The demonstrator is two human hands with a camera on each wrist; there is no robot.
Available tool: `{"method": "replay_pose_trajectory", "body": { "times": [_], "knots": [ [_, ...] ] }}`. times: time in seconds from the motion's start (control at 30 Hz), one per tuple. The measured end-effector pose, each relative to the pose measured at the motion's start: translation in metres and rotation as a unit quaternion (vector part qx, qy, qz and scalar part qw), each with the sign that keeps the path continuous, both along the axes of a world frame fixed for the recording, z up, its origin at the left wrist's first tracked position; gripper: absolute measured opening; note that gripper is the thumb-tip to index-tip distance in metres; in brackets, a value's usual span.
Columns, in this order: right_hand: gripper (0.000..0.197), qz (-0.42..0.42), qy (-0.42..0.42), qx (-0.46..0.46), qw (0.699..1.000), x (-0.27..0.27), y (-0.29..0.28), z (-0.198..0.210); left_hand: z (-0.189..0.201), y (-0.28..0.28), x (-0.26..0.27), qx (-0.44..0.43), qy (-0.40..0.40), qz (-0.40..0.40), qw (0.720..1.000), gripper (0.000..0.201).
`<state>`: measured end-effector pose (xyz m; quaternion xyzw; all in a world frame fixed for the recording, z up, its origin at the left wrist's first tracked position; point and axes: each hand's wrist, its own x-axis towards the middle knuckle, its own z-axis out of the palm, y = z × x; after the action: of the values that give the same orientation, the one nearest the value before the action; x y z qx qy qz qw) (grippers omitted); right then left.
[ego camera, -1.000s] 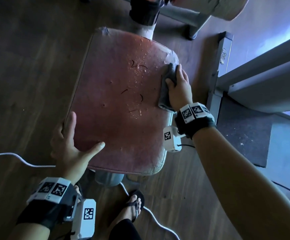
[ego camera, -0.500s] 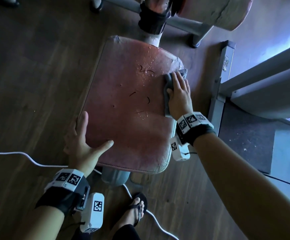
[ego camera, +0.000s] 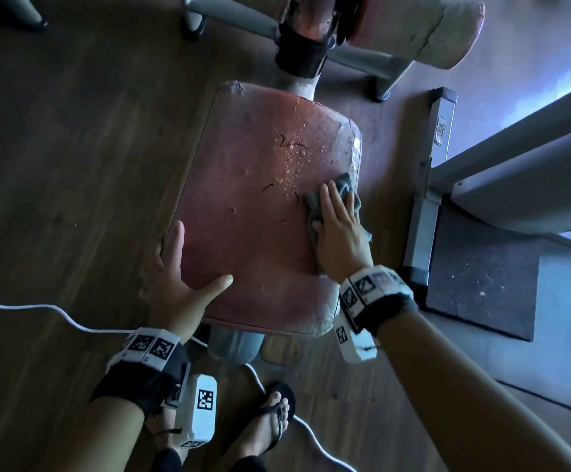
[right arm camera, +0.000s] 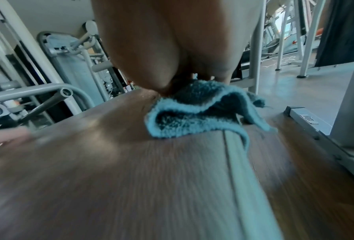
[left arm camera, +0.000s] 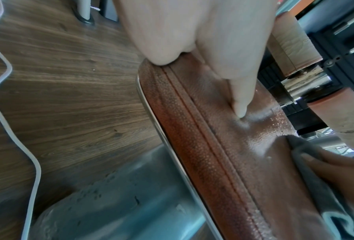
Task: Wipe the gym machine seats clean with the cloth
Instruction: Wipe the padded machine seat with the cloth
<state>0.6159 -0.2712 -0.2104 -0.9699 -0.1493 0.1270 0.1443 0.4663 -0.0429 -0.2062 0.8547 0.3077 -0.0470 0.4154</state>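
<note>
A dark wood-plank floor (ego camera: 56, 148) runs under grey machine frames. In the head view, the right hand (ego camera: 340, 233) lies flat, fingers straight, pressing the grey cloth (ego camera: 345, 189) on the right edge of the worn red seat pad (ego camera: 250, 212). The left hand (ego camera: 175, 277) is spread over the pad's near left corner, steadying it. Droplets (ego camera: 289, 158) remain toward the far middle, so overlapping strokes with a flat palm should carry there.

The left wrist view shows the thumb (left arm camera: 241, 100) denting the vinyl beside stitched piping (left arm camera: 184, 91).

The right wrist view shows the fluffy cloth (right arm camera: 192, 113) bunched under the palm, one fold hanging off the pad's edge; regathering it would help.
</note>
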Motion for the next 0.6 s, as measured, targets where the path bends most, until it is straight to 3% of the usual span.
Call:
{"method": "replay_pose_trajectory", "body": {
  "times": [0.17,0.27,0.6],
  "knots": [
    [0.063,-0.025,0.006,-0.015,1.000,0.055,0.016,-0.003,-0.004,-0.003,-0.002,-0.033,-0.046,0.013,0.998,0.109],
    [0.062,-0.038,0.013,-0.004,0.999,0.059,0.017,0.000,-0.007,-0.002,-0.003,-0.026,-0.052,0.009,0.998,0.109],
    [0.062,0.005,0.045,0.032,0.998,-0.030,0.019,0.017,0.003,0.000,-0.002,-0.015,0.009,0.003,1.000,0.106]
  ]
}}
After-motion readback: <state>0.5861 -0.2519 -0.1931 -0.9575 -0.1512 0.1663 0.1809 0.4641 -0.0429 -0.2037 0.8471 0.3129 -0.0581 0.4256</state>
